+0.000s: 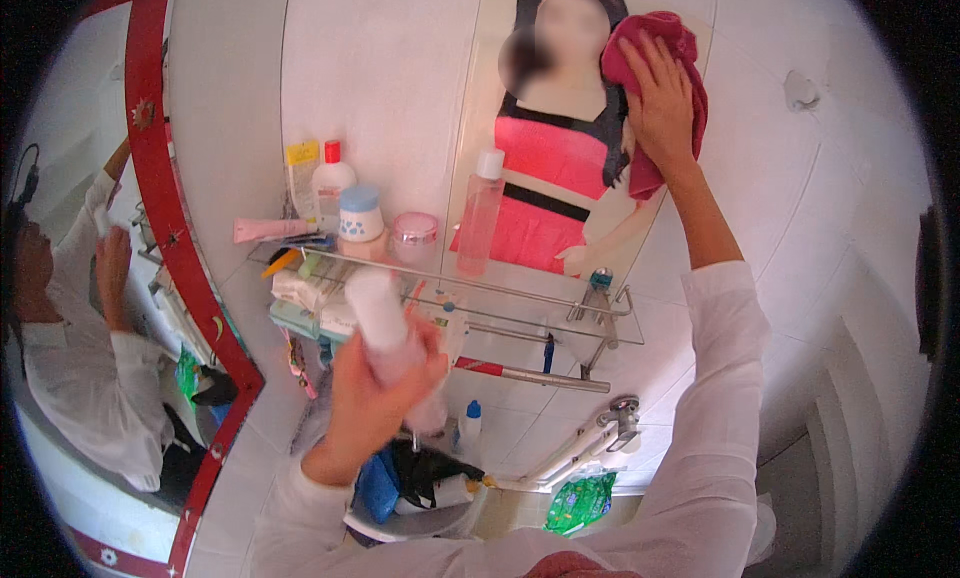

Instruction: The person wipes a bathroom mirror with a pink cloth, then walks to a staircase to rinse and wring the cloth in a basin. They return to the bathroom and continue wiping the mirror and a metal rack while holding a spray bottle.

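My left hand grips a pale pink bottle with a white cap, blurred and tilted in front of the glass shelf. Higher up on the right, my right hand presses a dark red cloth flat against the tiled wall, fingers spread. The cloth touches the edge of a wall picture of a person in a pink and black outfit. On the shelf stand a clear pink bottle with a white cap, a pink jar, a blue-lidded jar and a white bottle with a red cap.
Left of the shelf hangs a red-framed mirror. A pink tube pokes past the shelf's end. Below are a metal towel bar, a basin holding dark and blue items, and a green packet. A hook sits right.
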Demonstrator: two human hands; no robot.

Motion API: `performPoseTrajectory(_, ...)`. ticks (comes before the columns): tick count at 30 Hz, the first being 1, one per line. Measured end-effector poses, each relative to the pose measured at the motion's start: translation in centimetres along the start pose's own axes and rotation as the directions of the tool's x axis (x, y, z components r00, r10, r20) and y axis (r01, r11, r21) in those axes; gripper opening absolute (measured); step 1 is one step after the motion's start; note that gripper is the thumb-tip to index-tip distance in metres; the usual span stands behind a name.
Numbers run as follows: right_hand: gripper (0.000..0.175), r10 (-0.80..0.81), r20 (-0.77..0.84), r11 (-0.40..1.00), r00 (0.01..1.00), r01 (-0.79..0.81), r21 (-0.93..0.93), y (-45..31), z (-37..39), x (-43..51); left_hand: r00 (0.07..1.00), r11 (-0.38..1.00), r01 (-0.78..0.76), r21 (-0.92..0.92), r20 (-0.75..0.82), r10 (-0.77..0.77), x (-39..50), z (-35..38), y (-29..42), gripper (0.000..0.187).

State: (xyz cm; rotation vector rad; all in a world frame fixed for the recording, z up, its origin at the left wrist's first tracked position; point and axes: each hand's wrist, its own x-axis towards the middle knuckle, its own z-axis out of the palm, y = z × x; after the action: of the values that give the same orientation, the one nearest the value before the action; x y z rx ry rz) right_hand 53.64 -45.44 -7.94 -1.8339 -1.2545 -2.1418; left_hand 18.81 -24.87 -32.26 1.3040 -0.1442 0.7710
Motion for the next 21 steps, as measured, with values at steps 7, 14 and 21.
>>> performPoseTrajectory(7,0.074,0.017,0.439,1.000,0.899,-0.025,0.013,1.6,-4.0,-4.1,0.974,0.954,-0.213,0.212,0.121,0.190,11.7,4.2,0.7,0.044)
performPoseTrajectory(14,0.068,0.017,-0.077,1.000,0.997,-0.018,-0.011,3.8,-0.6,-1.3,0.986,0.894,-0.164,0.416,0.106,0.131,16.5,5.9,-4.4,0.047)
performPoseTrajectory(21,0.063,0.034,-0.073,0.999,0.997,-0.034,-0.006,3.2,-1.1,-2.0,0.992,0.834,-0.116,0.540,0.108,0.068,17.6,6.6,-4.7,0.052)
